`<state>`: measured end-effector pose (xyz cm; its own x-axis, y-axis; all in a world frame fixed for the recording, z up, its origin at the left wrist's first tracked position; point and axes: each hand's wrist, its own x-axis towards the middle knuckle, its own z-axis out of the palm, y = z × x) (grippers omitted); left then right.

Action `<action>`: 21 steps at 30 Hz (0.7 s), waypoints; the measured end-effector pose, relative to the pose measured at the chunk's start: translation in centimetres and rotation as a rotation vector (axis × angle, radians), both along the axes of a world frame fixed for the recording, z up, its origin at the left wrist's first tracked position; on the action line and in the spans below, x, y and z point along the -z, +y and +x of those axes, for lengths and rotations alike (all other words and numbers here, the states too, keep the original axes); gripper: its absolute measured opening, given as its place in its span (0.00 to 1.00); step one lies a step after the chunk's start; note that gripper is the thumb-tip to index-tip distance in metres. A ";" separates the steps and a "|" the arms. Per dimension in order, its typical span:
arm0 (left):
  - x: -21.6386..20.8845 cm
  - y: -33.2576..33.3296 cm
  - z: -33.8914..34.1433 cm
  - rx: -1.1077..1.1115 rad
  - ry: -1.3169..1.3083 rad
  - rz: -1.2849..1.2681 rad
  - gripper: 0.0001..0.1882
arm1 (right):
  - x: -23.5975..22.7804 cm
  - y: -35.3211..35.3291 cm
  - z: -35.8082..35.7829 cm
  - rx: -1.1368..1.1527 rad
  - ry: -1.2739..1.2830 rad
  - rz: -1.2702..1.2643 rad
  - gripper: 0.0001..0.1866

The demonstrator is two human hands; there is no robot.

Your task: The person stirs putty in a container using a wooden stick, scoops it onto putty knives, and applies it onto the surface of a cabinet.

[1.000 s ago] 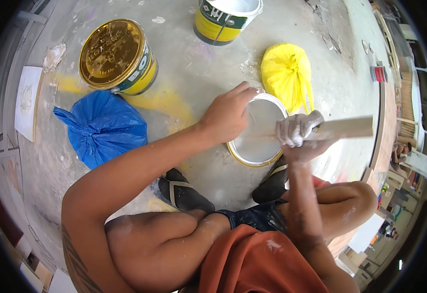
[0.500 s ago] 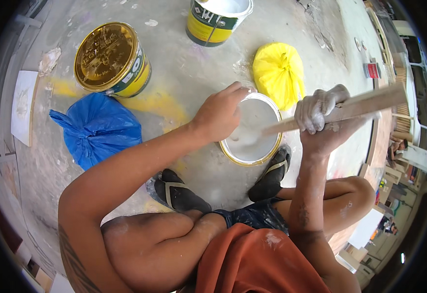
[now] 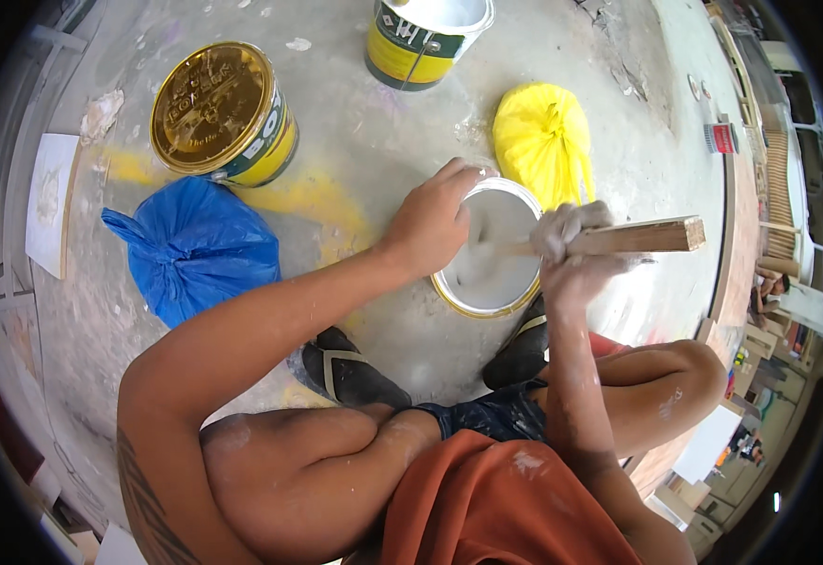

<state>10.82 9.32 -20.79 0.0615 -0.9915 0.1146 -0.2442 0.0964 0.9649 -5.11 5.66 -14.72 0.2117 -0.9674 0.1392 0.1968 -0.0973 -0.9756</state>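
Note:
An open paint bucket of thick whitish liquid stands on the floor by my feet. My left hand is closed over the near-left part of its rim, the fingertips hidden from me. In my right hand, smeared white and wrapped tight, is a wooden stick. The stick slants down over the bucket's right side, and its lower end reaches into the liquid. Its blunt square end points right. A tied yellow plastic bag sits just beyond the bucket.
A gold-lidded paint bucket and a tied blue plastic bag stand to the left. Farther away is another open bucket. A white board lies far left, a small red can far right. My sandalled feet flank the bucket.
My right hand has come down and left with the stick, which sits deeper in the bucket. My left hand stays on the rim. The whole view has shifted slightly.

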 end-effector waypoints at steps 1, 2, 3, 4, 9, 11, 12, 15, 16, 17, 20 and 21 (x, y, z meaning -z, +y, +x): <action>-0.1 0.0 0.1 0.021 -0.004 0.011 0.24 | -1.0 -0.3 0.2 -0.005 -0.002 -0.003 0.38; -0.1 0.0 0.0 0.047 -0.005 0.026 0.24 | -3.1 -0.7 0.5 -0.024 -0.021 0.066 0.38; -0.2 0.3 -0.1 0.052 -0.002 0.033 0.24 | -5.5 -0.7 0.7 -0.038 -0.039 0.142 0.39; -0.2 0.1 -0.1 0.055 -0.008 0.021 0.24 | -7.5 -1.7 1.0 -0.070 -0.162 0.155 0.39; -0.1 -0.5 -0.1 0.083 -0.030 -0.006 0.24 | 0.5 -0.5 0.0 0.338 -0.215 0.147 0.43; -0.1 0.0 -0.1 0.071 -0.034 0.015 0.25 | -1.6 0.2 -1.0 -0.139 -0.027 0.145 0.42; 0.0 -0.2 -0.1 0.072 -0.031 0.016 0.25 | -3.2 -0.2 -0.8 -0.066 -0.021 0.164 0.42; -0.3 -0.3 0.1 0.096 -0.017 0.002 0.25 | -6.0 -2.0 0.2 0.032 -0.015 0.151 0.41; -0.1 -0.4 0.1 0.092 -0.009 -0.008 0.25 | -4.3 -2.3 0.3 -0.041 -0.109 -0.028 0.41; -0.1 -0.5 0.0 0.089 0.001 -0.019 0.25 | -2.4 -2.2 0.1 -0.115 -0.199 -0.209 0.40; -0.3 -0.4 0.1 0.089 -0.009 0.021 0.26 | 0.8 1.2 -0.2 -0.021 -0.156 0.041 0.42; -0.2 -0.3 0.4 0.094 -0.009 0.024 0.26 | -0.6 1.3 -0.2 -0.025 -0.088 0.083 0.42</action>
<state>11.19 9.04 -20.56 -0.0332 -0.9953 0.0905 -0.2438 0.0958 0.9651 -5.32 6.99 -14.11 0.2267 -0.9708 0.0778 0.2838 -0.0105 -0.9588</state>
